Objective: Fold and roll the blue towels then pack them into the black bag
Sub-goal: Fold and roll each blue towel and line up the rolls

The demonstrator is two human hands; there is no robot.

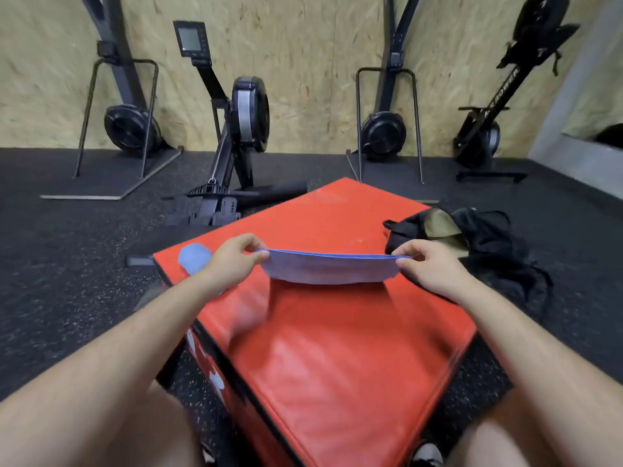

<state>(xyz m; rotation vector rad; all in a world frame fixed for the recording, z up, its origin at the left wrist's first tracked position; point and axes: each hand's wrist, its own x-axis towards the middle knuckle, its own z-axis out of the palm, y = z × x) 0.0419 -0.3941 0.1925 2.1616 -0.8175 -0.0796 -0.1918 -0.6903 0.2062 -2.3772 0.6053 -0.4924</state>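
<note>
A blue towel (pixel 328 268) hangs stretched in the air above the red padded box (pixel 337 348). My left hand (pixel 232 256) pinches its left top corner and my right hand (pixel 424 261) pinches its right top corner. The towel's lower edge hangs just above the box top. A second blue towel (pixel 194 259), bunched or rolled, lies on the box's left corner, partly hidden behind my left wrist. The black bag (pixel 485 241) lies open on the box's right side and the floor, showing a tan lining.
Several black rowing and ski machines (pixel 236 129) stand along the wooden wall behind the box. A black foam roller (pixel 276 192) lies on the dark rubber floor beyond the box. My knees show at the bottom corners.
</note>
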